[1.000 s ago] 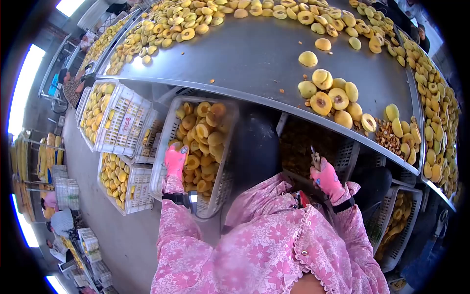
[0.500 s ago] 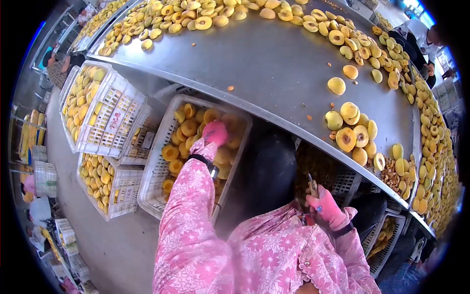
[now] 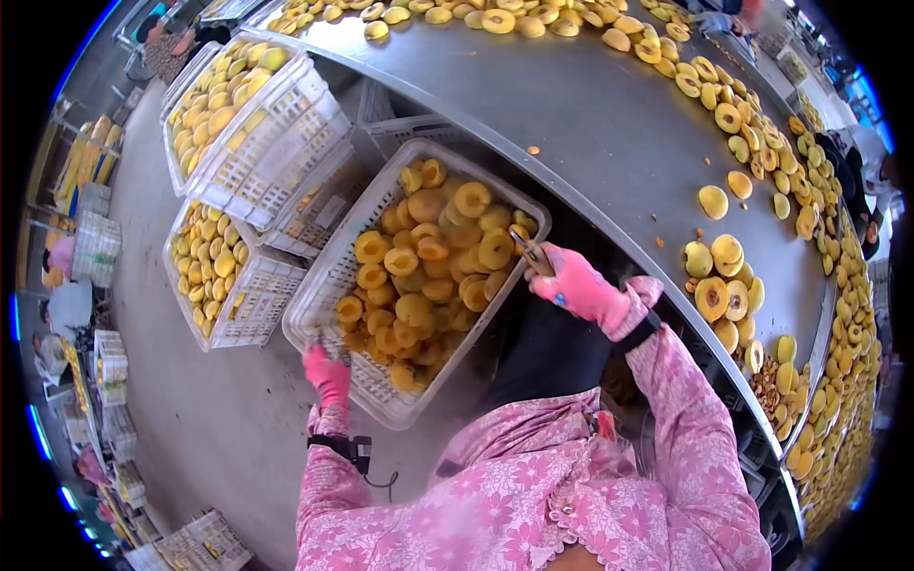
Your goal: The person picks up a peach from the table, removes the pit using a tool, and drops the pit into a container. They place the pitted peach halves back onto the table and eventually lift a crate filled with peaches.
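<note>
A white plastic crate (image 3: 419,404) holding orange-yellow fruit halves (image 3: 414,309) sits on the floor in front of me, tilted in view. My left hand (image 3: 328,374), in a pink glove, is at the crate's near left edge; its fingertips are blurred, so its grip is unclear. Over the crate's right rim, my right hand (image 3: 578,285), also pink-gloved, is closed around a small tool (image 3: 533,254) with a metal tip. The tip points toward the fruit near that rim.
A metal table (image 3: 590,119) with many cut fruit halves (image 3: 728,300) runs along the top and right. Stacked crates of fruit (image 3: 271,147) stand at the left, with another crate (image 3: 252,295) below. Other people (image 3: 862,162) are at the far right and left.
My left hand has moved from over the fruit to the crate's near left edge. My right hand has risen with the tool to the right rim. The view has shifted.
</note>
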### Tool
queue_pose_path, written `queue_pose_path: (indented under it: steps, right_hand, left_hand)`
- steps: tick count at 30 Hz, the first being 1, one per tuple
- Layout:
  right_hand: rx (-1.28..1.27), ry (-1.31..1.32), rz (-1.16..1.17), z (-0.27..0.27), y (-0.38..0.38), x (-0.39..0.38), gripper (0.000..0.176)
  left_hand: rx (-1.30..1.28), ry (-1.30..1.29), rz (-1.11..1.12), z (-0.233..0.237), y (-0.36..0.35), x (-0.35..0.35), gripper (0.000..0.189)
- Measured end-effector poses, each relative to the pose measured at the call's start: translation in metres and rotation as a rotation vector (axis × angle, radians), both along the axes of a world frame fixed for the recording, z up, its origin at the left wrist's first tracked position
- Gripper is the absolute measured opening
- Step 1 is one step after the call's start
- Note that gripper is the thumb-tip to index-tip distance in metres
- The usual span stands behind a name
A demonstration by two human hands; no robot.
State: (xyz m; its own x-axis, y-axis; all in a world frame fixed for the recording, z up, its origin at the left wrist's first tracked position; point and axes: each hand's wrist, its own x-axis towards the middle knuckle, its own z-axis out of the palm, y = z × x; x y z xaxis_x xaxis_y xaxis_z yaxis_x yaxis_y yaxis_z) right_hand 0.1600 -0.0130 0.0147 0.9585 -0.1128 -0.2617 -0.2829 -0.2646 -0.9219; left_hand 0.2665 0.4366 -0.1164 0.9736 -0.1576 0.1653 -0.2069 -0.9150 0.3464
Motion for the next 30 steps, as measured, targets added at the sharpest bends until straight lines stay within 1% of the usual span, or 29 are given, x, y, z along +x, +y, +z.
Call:
queue_pose_path:
  steps: [1,2,3,4,5,6,7,8,9,10,11,12,15,16,19,20,23,24,27,28,29,30]
  right_hand:
    - [-0.102,-0.006,0.003,-0.007,0.004,0.022,0.023]
    - [-0.028,-0.001,-0.034,-0.013,0.005,0.041,0.024]
    - [-0.132,-0.069,-0.046,-0.026,0.004,0.061,0.029]
    - [-0.235,-0.135,-0.059,-0.043,0.002,0.079,0.033]
    - [-0.337,-0.196,-0.071,-0.044,0.004,0.096,0.038]
    - [-0.394,-0.184,-0.097,-0.044,0.002,0.109,0.038]
    - [-0.454,-0.171,-0.128,-0.031,0.004,0.122,0.039]
    - [-0.49,0.0,-0.14,-0.028,0.002,0.136,0.044]
    - [-0.599,0.071,-0.153,-0.036,-0.001,0.15,0.046]
    - [-0.704,0.14,-0.168,-0.053,-0.004,0.163,0.048]
    - [-0.807,0.208,-0.186,-0.071,-0.006,0.177,0.05]
    - [-0.889,0.244,-0.192,-0.088,-0.012,0.192,0.054]
    - [-0.948,0.265,-0.289,-0.149,-0.03,0.222,0.054]
    - [-0.921,0.219,-0.296,-0.164,-0.034,0.226,0.055]
    - [-0.308,0.409,-0.294,-0.179,-0.046,0.238,0.052]
    - [-0.244,0.166,-0.31,-0.183,-0.048,0.235,0.043]
    - [-0.194,0.336,-0.235,-0.188,-0.058,0.251,0.035]
    - [-0.28,0.39,-0.256,-0.189,-0.056,0.252,0.034]
    - [-0.37,0.38,-0.28,-0.186,-0.045,0.251,0.032]
    - [-0.435,0.4,-0.289,-0.17,-0.033,0.251,0.032]
    - [-0.387,0.391,-0.271,-0.165,-0.029,0.25,0.032]
    - [-0.342,0.385,-0.257,-0.159,-0.028,0.247,0.033]
  left_hand:
    - [0.043,-0.128,0.189,0.0,0.017,-0.002,0.069]
    - [-0.058,-0.094,0.338,-0.018,0.038,0.001,0.065]
    - [-0.162,-0.058,0.482,-0.049,0.059,0.009,0.061]
    - [-0.267,-0.019,0.625,-0.07,0.068,0.014,0.058]
    - [-0.297,0.155,0.686,-0.07,0.063,0.016,0.056]
    - [-0.326,0.335,0.743,-0.071,0.056,0.018,0.054]
    - [-0.353,0.517,0.791,-0.073,0.051,0.022,0.053]
    - [-0.354,0.228,0.684,-0.099,0.061,0.023,0.045]
    - [-0.498,0.296,0.74,-0.122,0.069,0.019,0.044]
    - [-0.64,0.362,0.792,-0.083,0.048,0.015,0.042]
    - [-0.781,0.424,0.841,-0.062,0.035,0.016,0.04]
    - [-0.796,0.362,0.83,-0.081,0.043,0.015,0.034]
    - [-0.654,0.211,0.774,-0.091,0.046,0.011,0.033]
    - [-0.685,0.229,0.754,-0.078,0.039,0.011,0.033]
    - [-0.742,0.21,0.776,-0.076,0.035,0.012,0.033]
    - [-0.716,0.226,0.809,-0.06,0.025,0.015,0.033]
    - [-0.763,0.322,0.879,-0.069,0.034,0.013,0.031]
    - [-0.729,0.314,0.883,-0.07,0.035,0.013,0.03]
    - [-0.651,0.25,0.86,-0.062,0.033,0.014,0.029]
    - [-0.629,0.222,0.83,-0.058,0.034,0.014,0.029]
    - [-0.611,0.194,0.798,-0.056,0.035,0.016,0.029]
    - [-0.638,0.212,0.812,-0.056,0.038,0.017,0.029]
